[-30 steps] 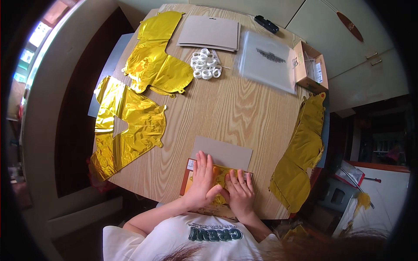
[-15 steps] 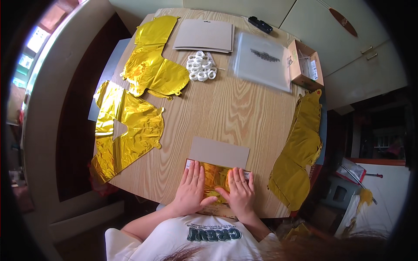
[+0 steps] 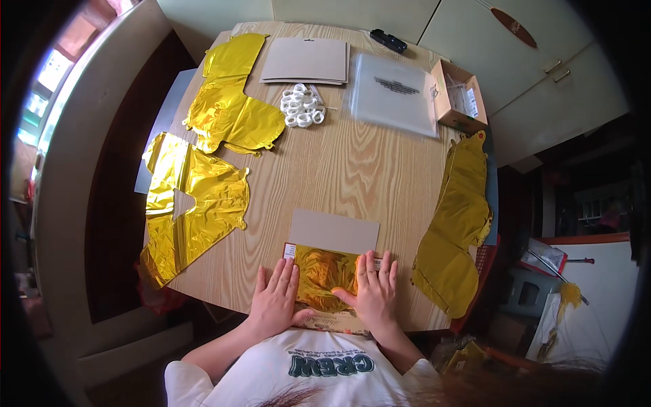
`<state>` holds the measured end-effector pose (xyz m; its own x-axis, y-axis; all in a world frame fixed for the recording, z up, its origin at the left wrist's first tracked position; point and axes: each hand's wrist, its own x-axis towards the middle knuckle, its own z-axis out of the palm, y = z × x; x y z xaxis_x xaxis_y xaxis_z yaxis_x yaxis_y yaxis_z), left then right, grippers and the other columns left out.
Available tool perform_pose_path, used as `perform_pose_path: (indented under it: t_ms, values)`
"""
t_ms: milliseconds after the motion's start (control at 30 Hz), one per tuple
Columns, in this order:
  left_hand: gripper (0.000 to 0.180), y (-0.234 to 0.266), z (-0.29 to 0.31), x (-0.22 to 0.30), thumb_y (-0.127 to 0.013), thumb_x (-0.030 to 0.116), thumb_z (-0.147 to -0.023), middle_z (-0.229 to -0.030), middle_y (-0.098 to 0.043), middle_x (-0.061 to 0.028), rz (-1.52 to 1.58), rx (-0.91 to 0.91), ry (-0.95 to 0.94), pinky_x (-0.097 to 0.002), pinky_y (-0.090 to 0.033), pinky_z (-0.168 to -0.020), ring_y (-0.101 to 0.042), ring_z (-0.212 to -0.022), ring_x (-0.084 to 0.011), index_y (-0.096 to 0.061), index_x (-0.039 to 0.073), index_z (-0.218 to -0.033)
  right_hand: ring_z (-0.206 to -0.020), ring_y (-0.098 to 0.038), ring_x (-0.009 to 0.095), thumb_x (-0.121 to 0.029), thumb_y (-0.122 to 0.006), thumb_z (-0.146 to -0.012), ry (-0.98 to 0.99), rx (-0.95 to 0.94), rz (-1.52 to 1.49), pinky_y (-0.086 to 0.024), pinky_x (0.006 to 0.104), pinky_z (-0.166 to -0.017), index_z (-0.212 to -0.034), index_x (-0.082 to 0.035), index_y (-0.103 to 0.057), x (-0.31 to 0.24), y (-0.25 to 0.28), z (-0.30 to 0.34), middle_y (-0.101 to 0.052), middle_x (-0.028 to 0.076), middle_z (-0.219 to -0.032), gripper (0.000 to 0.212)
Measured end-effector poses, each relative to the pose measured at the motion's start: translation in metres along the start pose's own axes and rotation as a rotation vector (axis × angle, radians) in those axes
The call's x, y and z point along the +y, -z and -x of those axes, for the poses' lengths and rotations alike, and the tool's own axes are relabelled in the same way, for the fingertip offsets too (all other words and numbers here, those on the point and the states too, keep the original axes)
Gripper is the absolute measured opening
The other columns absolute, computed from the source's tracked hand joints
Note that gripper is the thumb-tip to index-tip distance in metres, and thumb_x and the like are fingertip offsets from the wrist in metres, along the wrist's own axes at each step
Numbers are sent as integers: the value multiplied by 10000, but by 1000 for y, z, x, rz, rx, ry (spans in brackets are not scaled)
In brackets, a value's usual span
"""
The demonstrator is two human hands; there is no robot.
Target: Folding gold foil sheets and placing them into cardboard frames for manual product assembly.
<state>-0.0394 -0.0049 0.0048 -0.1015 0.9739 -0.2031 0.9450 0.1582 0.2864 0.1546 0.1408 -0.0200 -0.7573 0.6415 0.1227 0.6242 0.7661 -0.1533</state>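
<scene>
At gold foil (image 3: 324, 275) | left hand (image 3: 273, 298) shifted outward, baring more | right hand (image 3: 374, 296) touching it | both flat, grasping nothing

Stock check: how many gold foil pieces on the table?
4 visible: upper-left foil, lower-left foil, right-side foil, front foil between left hand and right hand. More may be hidden.

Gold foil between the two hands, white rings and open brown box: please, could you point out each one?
Gold foil (image 3: 326, 271): head view, middle of its shiny top.
White rings (image 3: 302, 107): head view, middle of the pile.
Open brown box (image 3: 462, 122): head view, its near wall.
</scene>
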Motion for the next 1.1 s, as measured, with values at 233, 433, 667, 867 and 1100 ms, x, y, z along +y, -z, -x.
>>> perform_pose_path:
  t_ms: [233, 433, 667, 867, 1100]
  values:
    - [565, 27, -36, -22, -565, 323, -931, -1528, -393, -101, 175, 153, -215, -577, -182, -1167, -285, -1449, -366, -463, 73, -1427, -1367, -322, 539, -639, -671, -761, -16, 12, -14, -247, 634, -1117, -1410, 43, -452, 1, -8, 4, -436, 207, -1479, 966]
    - [606, 12, -114, -9, -504, 353, -972, -1550, -373, -78, 142, 72, -683, -494, -209, -1189, -308, -1451, -290, -362, 84, -1496, -1378, -317, 519, -622, -674, -768, -34, 27, -45, -242, 618, -1133, -1374, 78, -469, 0, -6, 3, -444, 233, -1455, 948]
    - [590, -1, -116, -8, -414, 455, -1002, -1572, -346, -6, -102, 72, -720, -485, -151, -1208, -264, -1474, -241, -344, 185, -1523, -1377, -352, 467, -564, -685, -801, 35, 127, -53, -265, 614, -1123, -1340, 49, -513, -3, 2, 38, -462, 241, -1429, 834]
    - [559, 0, -115, -8, -402, 473, -1005, -1570, -351, 12, -131, 78, -738, -514, -140, -1200, -266, -1473, -256, -372, 239, -1512, -1296, -501, 252, -329, -648, -869, 390, 88, -109, -346, 497, -1102, -1215, -102, -653, -32, 20, 81, -594, 80, -1328, 415]
    - [602, 4, -116, -8, -381, 534, -994, -1569, -351, -21, -100, 36, -744, -526, -124, -1199, -256, -1476, -272, -371, 230, -1513, -1114, -613, 157, -189, -628, -866, 419, 298, -88, -430, 365, -968, -1064, -95, -711, -42, 23, 81, -678, -1, -1137, 235]
